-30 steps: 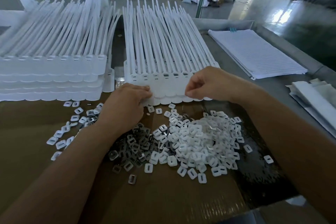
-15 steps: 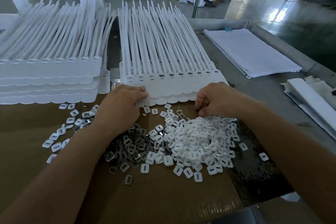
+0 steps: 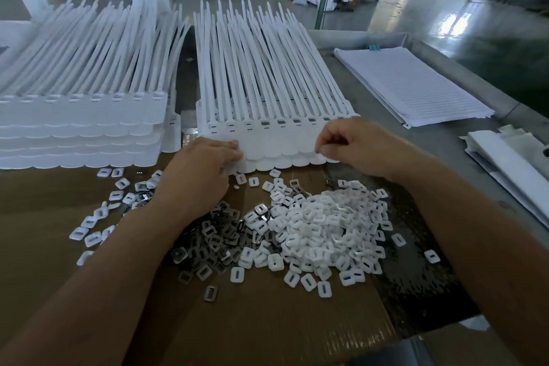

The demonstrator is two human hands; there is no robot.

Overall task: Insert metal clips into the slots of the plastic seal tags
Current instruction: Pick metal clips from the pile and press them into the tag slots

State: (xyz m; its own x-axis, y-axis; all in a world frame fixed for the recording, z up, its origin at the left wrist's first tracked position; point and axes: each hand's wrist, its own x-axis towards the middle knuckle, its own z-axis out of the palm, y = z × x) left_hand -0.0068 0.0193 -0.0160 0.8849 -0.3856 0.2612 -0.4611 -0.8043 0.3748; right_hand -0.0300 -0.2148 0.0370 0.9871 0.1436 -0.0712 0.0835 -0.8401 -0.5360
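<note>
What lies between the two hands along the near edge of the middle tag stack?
Head view: only the white rounded tab ends of the seal tags, stacked in layers, span from left hand to right hand.

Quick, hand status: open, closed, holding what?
Left hand: open, fingers pressing on the tags.
Right hand: fingers curled, pinching; what, cannot be told.
</note>
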